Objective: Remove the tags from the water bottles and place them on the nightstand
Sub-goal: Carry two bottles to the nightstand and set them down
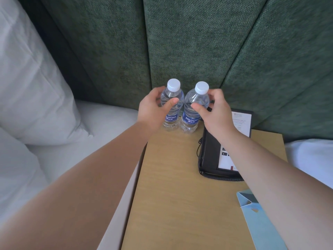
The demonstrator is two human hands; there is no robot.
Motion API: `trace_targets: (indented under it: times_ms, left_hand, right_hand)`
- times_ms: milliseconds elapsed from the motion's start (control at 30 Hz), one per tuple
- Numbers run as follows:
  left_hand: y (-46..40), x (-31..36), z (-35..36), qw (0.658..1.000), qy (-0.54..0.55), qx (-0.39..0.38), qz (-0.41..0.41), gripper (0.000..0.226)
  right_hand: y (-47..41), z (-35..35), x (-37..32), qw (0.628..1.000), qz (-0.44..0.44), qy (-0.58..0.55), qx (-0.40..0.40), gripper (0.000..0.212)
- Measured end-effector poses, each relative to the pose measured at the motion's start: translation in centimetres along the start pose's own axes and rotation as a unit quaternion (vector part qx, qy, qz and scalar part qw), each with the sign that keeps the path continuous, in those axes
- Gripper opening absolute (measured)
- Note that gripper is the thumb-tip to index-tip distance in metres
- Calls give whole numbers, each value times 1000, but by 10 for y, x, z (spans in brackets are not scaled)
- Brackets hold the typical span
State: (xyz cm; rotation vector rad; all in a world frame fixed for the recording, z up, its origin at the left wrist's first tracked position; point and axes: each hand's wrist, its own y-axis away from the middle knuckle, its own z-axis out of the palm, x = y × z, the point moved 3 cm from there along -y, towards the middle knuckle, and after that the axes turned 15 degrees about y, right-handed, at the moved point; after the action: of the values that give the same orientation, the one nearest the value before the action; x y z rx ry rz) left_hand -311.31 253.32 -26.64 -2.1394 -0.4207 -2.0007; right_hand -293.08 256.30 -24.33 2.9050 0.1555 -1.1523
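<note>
Clear bottles (172, 105) (193, 109) stand touching at the nightstand's (171, 186) 12 o'clock edge, left hand (153, 109) and right hand (216, 112) loosely cupping one each. Placement looks done; next, let go without tipping them.

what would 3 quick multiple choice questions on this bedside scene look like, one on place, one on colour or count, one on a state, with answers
1. Where do the two water bottles stand?
A. at the back of the nightstand
B. on the bed
C. on the phone

2. What colour are the bottle caps?
A. blue
B. white
C. green

3. How are the caps?
A. both off
B. one off
C. both on

Answers:
1 A: both stand upright side by side on the wooden nightstand near the green padded wall, left of the black phone.
2 B: each cap is white above a blue label.
3 C: both caps sit on the necks, while the left hand and right hand curl around the bottles.
</note>
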Motion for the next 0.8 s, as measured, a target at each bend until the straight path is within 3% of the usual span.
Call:
trace_targets:
  times_ms: [133,333,600,800]
  left_hand:
    - [6,6,5,995,-97,-5,0,67]
    - [29,23,2,981,-195,-8,1,91]
    - [97,80,-14,949,-312,2,53,81]
    - [196,110,-10,928,-365,-64,49,74]
  right_hand:
    - [3,-1,-2,1000,2,8,4,51]
    - [23,-18,-4,998,7,63,-17,78]
    - [90,-81,-36,986,-27,166,10,65]
    - [175,-125,-54,983,-10,185,-12,63]
